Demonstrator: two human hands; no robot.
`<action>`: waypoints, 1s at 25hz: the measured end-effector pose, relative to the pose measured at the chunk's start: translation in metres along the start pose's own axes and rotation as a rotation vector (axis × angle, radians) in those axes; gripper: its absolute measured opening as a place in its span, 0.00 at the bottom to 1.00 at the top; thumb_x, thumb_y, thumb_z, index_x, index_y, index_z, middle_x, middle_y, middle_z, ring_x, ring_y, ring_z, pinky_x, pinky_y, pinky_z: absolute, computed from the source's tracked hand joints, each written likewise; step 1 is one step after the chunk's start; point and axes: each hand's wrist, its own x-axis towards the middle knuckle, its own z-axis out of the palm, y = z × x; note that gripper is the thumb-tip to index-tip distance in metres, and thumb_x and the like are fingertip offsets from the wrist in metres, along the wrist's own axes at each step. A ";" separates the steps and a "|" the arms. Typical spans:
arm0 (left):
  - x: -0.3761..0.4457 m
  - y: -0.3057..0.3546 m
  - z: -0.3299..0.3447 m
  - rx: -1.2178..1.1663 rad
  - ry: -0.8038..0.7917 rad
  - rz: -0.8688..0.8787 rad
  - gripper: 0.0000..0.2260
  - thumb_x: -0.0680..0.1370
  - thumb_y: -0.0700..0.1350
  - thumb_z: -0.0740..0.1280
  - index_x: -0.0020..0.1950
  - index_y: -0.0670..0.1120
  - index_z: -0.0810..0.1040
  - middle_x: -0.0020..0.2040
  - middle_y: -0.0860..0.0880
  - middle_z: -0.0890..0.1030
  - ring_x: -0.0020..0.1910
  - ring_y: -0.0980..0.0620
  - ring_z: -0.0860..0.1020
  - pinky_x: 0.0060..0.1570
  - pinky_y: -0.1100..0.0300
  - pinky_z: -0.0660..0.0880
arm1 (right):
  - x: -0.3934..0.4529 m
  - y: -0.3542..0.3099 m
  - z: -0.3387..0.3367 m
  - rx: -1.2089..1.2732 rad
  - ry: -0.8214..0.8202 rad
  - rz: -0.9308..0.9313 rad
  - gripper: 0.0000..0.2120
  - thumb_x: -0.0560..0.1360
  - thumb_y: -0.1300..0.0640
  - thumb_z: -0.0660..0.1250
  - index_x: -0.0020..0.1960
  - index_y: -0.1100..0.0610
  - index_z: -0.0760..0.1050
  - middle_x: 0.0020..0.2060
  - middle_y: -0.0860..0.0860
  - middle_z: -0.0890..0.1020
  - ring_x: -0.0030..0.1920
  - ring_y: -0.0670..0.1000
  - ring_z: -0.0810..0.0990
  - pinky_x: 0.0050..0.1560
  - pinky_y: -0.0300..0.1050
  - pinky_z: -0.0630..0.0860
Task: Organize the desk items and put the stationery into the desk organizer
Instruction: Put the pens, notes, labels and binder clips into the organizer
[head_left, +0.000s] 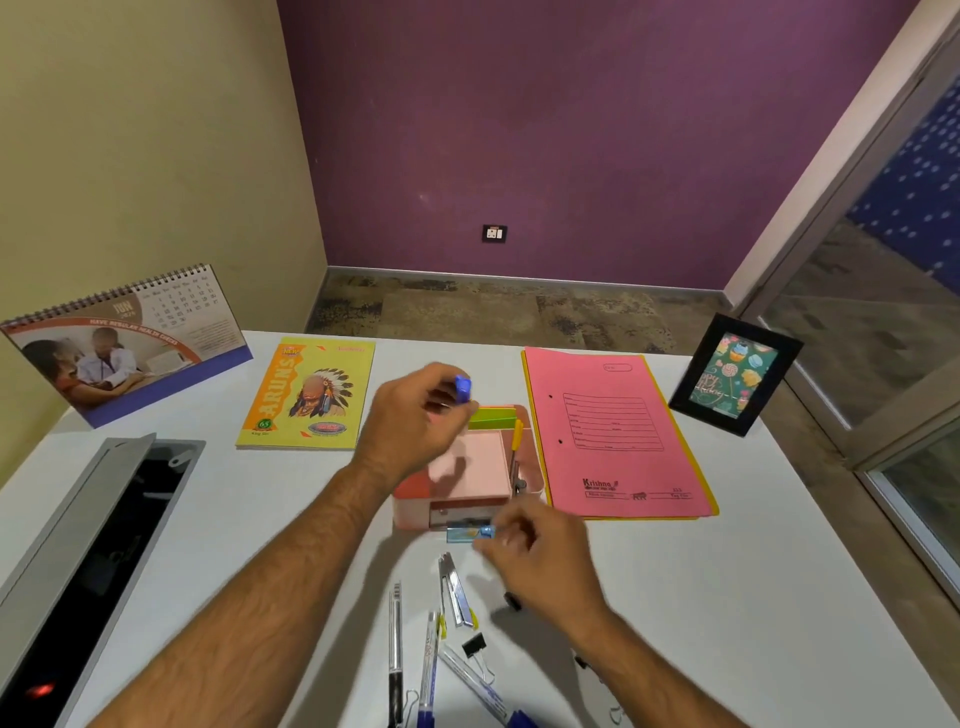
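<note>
White desk (675, 597), wide and mostly bare toward the near right corner. Along the far edge, left to right: standing calendar (124, 343) at the far left corner, yellow notebook (306, 395), pink file folder (613, 436), black photo frame (735, 374) at the far right corner. Open cable hatch (98, 551) along the left edge.

At mid-desk, between notebook and folder, pink desk organizer (535, 462): pink note pad on top, green notes behind, yellow-handled tool upright in the right-hand slot, a small drawer at the front apparently pulled out.

Left hand (415, 421) above the organizer's far left part, fingers pinched around a small blue item (463, 388), perhaps a stapler or sharpener; too blurred to name. Right hand (540, 556) just in front of the drawer, fingertips closed on a small blue box (470, 534), likely staples or pins.

Near the front edge, loose and well apart from the organizer: pens (396, 649), a metal cutter (456, 592), a black binder clip (474, 647).

For doing this step well, as a judgement: lower the blue item straight into a free compartment, clear of the yellow tool; seat the box flat in the drawer before closing it, corners square; steady the organizer against sliding. Afterwards pens tip-down, clip last into the smallest space.
</note>
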 end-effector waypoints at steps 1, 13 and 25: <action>0.004 -0.006 -0.003 0.018 0.053 -0.060 0.11 0.71 0.41 0.76 0.51 0.45 0.79 0.42 0.52 0.83 0.40 0.55 0.83 0.44 0.57 0.82 | -0.008 0.009 0.006 -0.154 -0.180 0.057 0.13 0.66 0.50 0.79 0.36 0.45 0.74 0.32 0.42 0.78 0.35 0.40 0.78 0.43 0.38 0.78; -0.005 -0.063 -0.004 0.197 0.022 -0.452 0.10 0.75 0.45 0.72 0.55 0.49 0.77 0.51 0.48 0.84 0.51 0.48 0.82 0.49 0.53 0.78 | -0.059 0.073 0.049 -0.913 -0.833 0.230 0.14 0.78 0.61 0.61 0.62 0.64 0.74 0.58 0.63 0.76 0.63 0.63 0.75 0.64 0.56 0.69; -0.005 -0.045 -0.003 0.217 -0.194 -0.315 0.18 0.77 0.38 0.66 0.65 0.51 0.78 0.66 0.50 0.77 0.67 0.50 0.70 0.68 0.48 0.68 | -0.008 -0.010 -0.025 -0.031 -0.063 0.072 0.14 0.66 0.57 0.80 0.44 0.49 0.76 0.38 0.45 0.80 0.33 0.42 0.76 0.35 0.32 0.73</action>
